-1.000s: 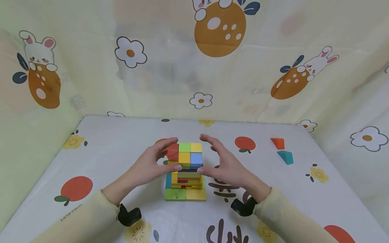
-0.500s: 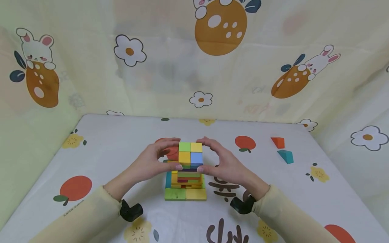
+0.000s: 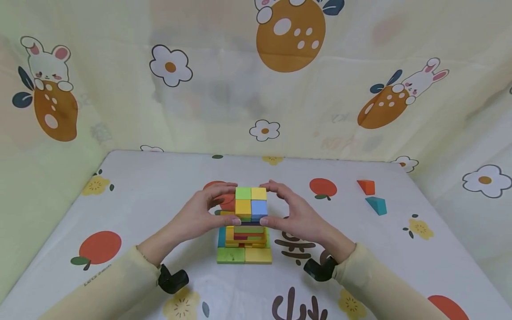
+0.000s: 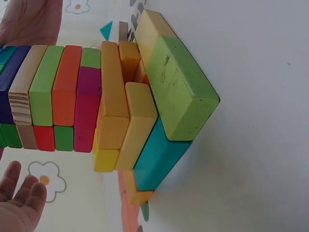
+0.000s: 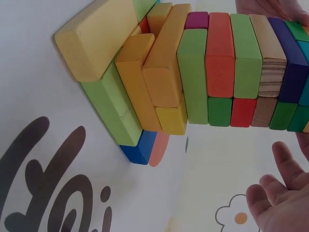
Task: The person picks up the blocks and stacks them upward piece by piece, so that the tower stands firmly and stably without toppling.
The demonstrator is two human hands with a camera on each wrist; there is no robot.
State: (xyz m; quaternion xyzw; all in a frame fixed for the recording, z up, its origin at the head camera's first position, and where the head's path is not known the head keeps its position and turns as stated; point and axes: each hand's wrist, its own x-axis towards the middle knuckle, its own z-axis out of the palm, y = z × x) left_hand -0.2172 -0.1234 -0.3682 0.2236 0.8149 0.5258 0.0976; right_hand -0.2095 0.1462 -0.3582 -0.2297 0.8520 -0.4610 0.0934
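A tower of coloured wooden blocks stands upright in the middle of the table. Its base is wider, with green and yellow blocks at the bottom. My left hand holds the upper part from the left, thumb on the near face and index finger at the far top edge. From the right, my right hand holds it the same way. Lower fingers of the right hand spread away from the tower's side, as do the left hand's fingers. The tower's far face is hidden in the head view.
An orange triangular block and a teal triangular block lie apart at the back right. The table wears a white printed cloth. A patterned curtain rises behind the table's far edge.
Both hands have closed in on the tower's top, their index fingers coming to its far edge. Over the last half second they have hardly moved, and the tower stays in place.
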